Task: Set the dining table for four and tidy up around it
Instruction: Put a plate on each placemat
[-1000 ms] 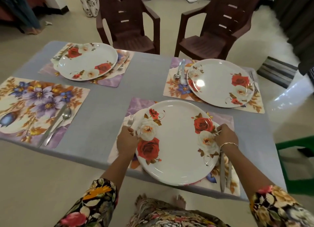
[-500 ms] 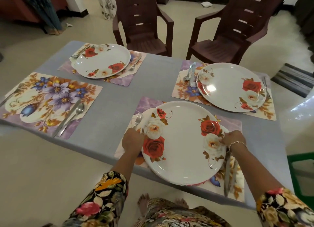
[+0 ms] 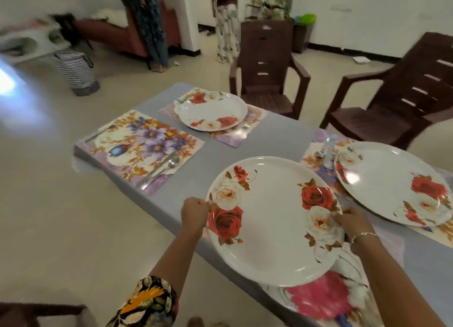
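I have lifted the plate [image 3: 272,219]; my left hand [image 3: 195,215] and right hand [image 3: 353,222] grip its rim, probably for the bare placemat [image 3: 139,143] beyond my left hand.

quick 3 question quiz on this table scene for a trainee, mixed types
1. True or false: the purple-flower mat has a plate on it.
2. What holds the near plate? A) one hand only B) both hands C) nothing, it lies free
3. Fill in: on that mat, beside the knife, lies a ____.

Key
1. False: it bears only cutlery.
2. B: the left hand and the right hand each grip its rim.
3. spoon
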Motion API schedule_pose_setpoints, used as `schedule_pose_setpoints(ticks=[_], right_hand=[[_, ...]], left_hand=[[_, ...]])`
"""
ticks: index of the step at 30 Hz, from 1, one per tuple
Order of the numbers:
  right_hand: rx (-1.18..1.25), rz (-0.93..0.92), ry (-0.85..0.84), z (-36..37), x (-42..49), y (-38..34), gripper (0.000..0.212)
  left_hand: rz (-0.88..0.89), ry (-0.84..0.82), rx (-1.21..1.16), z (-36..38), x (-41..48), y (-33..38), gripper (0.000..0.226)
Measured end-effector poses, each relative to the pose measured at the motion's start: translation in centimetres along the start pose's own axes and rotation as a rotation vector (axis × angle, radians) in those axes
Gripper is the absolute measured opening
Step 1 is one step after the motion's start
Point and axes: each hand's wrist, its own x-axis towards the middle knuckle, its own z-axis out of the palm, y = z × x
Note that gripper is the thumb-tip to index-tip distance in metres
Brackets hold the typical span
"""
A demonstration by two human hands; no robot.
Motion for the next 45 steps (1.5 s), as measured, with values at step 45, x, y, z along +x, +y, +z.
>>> schedule_pose_setpoints(ticks=[45], right_hand=[[-0.302, -0.037, -0.089, 49.1, 1.8, -23.3, 0.017]], left_hand=[[-0.132, -0.117, -0.032, -32.9, 46.6, -2.9, 0.016]])
